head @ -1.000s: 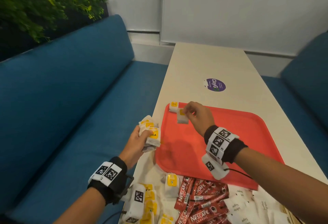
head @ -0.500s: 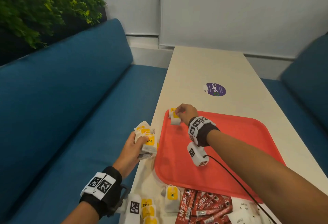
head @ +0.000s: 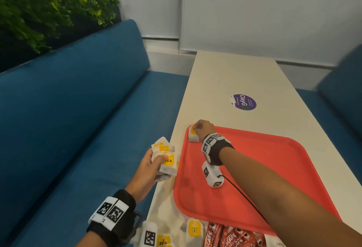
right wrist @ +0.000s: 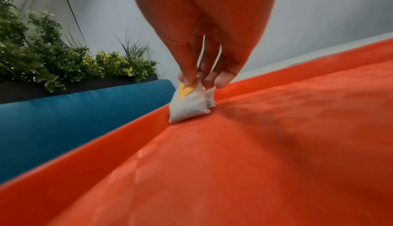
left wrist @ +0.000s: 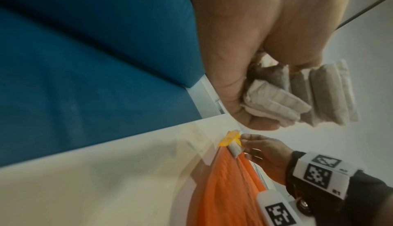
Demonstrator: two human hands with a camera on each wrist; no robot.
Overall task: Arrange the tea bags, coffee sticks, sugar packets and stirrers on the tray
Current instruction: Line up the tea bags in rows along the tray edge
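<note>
A white tea bag (head: 193, 136) with a yellow tag stands in the far left corner of a red tray (head: 274, 168), leaning on the tray's raised rim, with a second tea bag (right wrist: 210, 99) just behind it and touching it. The right hand (head: 202, 129) reaches across the tray and pinches the top of the front bag between thumb and fingertips (right wrist: 188, 76), fingers pointing downward and held close together. The left hand (head: 149, 168), just beside the tray's left edge, grips a bundle of tea bags (head: 165, 158), fingers curled round them. The tray rests on a long pale table (head: 225, 82). At the table's near edge lie more loose tea bags (head: 194, 231) and red coffee sticks (head: 233, 236). A round purple sticker (head: 243, 102) sits on the table beyond the tray. Blue bench seats (head: 78, 119) flank the table, and green plants (head: 49, 5) stand behind the left one.
</note>
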